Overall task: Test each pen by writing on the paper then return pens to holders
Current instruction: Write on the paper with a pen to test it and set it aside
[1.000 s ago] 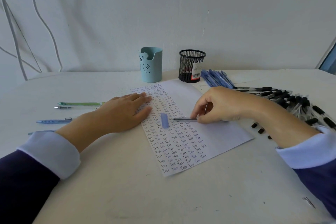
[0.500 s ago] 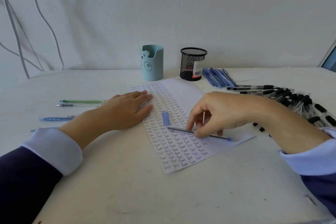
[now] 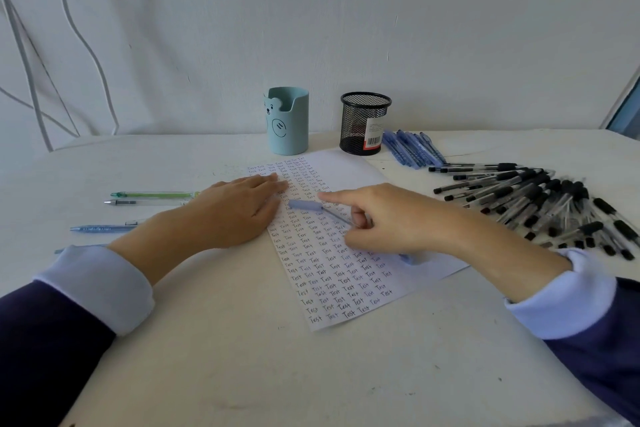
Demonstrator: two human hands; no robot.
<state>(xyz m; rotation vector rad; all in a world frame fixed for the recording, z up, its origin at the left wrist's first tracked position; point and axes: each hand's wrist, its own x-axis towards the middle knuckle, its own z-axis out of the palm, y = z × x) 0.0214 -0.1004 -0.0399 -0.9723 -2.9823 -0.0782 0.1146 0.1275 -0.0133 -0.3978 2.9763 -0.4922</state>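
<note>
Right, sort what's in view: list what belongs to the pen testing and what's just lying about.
Job in hand: paper, pressed flat by the left hand; pen held in the right hand; cap; teal holder; mesh holder; blue pens; black pens; loose pens at left.

Lying about: wall cables; window edge.

1. Two pen holders at 12 o'clock: one pale-blue plastic bear-face cup point(image 3: 289, 121) and one black wire-mesh cup point(image 3: 363, 125).
2. One white paper sheet point(image 3: 346, 163), centre.
3. One slim pen with a pale-blue cap point(image 3: 304, 205) lying on the sheet.
4. Four loose pens at 9 o'clock: one green pen point(image 3: 156, 194), one clear pen point(image 3: 145, 202), two blue pens point(image 3: 104, 228).
5. Blue pen bundle point(image 3: 412, 149) at 1 o'clock and black-capped clear pen heap point(image 3: 526, 198) at 3 o'clock: too overlapped to count.
</note>
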